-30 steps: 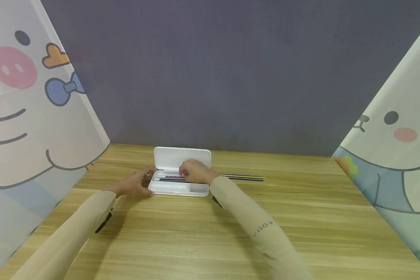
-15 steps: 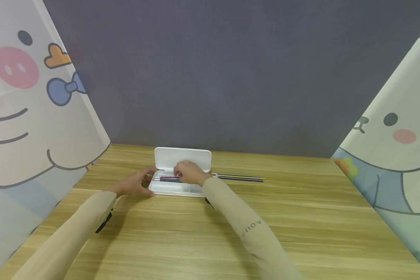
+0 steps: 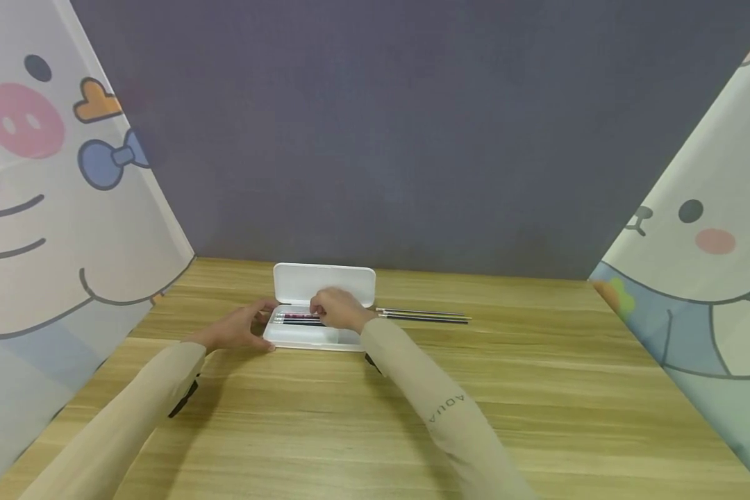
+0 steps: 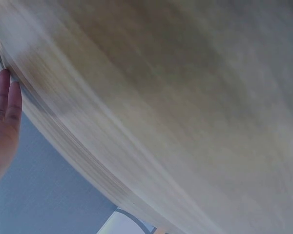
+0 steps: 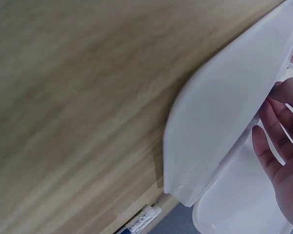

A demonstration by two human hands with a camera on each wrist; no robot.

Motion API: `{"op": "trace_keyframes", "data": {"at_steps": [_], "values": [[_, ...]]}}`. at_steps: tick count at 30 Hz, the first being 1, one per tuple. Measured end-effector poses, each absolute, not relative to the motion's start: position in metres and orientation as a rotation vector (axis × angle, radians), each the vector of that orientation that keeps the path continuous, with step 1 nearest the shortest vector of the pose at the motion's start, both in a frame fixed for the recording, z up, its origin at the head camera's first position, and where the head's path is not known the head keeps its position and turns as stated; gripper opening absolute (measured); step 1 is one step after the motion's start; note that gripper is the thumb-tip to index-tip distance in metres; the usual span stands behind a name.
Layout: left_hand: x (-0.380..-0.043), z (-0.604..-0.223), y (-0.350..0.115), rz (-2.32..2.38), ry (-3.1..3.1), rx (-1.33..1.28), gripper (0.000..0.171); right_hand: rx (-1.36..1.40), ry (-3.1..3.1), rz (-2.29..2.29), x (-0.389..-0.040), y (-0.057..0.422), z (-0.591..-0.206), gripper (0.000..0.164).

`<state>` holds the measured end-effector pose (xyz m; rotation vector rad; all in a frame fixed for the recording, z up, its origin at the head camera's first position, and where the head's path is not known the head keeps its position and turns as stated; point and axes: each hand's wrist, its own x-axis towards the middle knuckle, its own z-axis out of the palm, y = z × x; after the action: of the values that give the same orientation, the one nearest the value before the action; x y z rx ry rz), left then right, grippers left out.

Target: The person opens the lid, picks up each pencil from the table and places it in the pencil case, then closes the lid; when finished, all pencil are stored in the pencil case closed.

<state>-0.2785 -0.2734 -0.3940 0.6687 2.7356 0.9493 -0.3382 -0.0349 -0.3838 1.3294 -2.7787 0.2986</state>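
A white plastic pencil case [image 3: 301, 336] lies open on the table, its lid [image 3: 295, 283] raised at the back. My left hand [image 3: 242, 326] holds its left end, thumb at the front corner and fingers at the back one. Several pencils [image 3: 296, 320] lie side by side in the rear compartment, white-tipped ends to the left. Over them, my right hand [image 3: 340, 308] pinches a pencil, mostly hidden by the hand. In the right wrist view, thumb and fingertips [image 5: 272, 109] meet just over the case's wall [image 5: 210, 107].
Several more pencils [image 3: 423, 317] lie on the wooden table [image 3: 300, 417] just right of the case, pointing right. A dark panel [image 3: 375, 139] stands along the table's back edge. Cartoon-printed cloths [image 3: 44, 222] hang at both sides.
My right hand has shifted slightly left over the case, then stayed there. The pencils inside have gone from slightly askew to an even row. My left hand has kept its place.
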Motion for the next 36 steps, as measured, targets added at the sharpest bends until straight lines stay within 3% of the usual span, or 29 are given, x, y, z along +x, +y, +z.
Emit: {"op": "trace_keyframes", "data": {"at_steps": [17, 36], "values": [[-0.282, -0.402, -0.275, 1.005, 2.716, 0.702, 0.079, 1.326, -2.753, 0.319, -0.334, 0.005, -0.378, 0.016], [-0.283, -0.401, -0.277, 0.999, 2.711, 0.717, 0.08, 1.25, -2.757, 0.4, -0.328, 0.086, -0.377, 0.009]]}}
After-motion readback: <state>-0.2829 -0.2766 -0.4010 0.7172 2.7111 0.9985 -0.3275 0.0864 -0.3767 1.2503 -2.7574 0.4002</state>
